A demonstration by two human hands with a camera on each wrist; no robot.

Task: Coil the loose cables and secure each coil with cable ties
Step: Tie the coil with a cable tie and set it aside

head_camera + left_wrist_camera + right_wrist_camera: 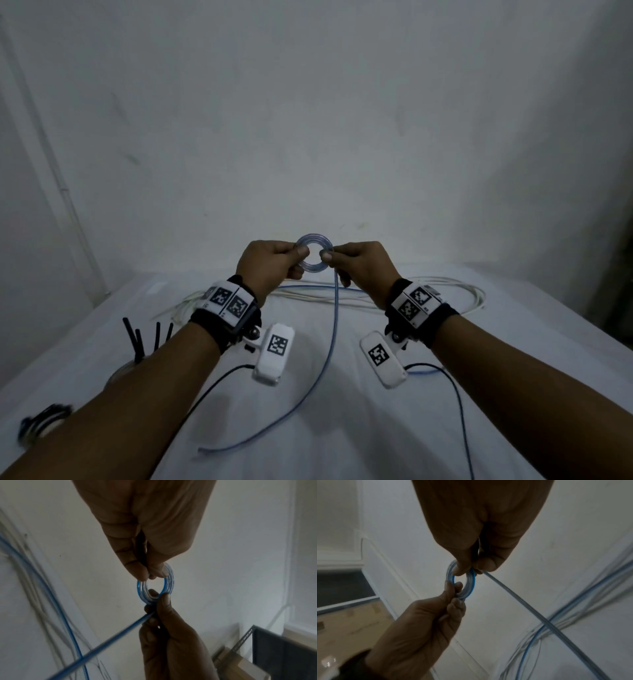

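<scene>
Above a white cloth-covered table [342, 428], the left hand [270, 267] and right hand [359, 270] pinch opposite sides of a small coil of clear blue-cored cable [314, 254]; its loose tail [329, 349] hangs nearward, while white cables [428, 294] lie farther back

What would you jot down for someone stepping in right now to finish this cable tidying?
Left hand: pinches the left side of the small blue coil, held above the table.
Right hand: pinches the coil's right side, feeding the cable.
Blue cable tail: hangs down onto the table, uncoiled.
White cables: loose at the table's far side.
Black cable ties: upright at left, none on the coil.
Left: finish winding, tie, then coil the rest.
</scene>
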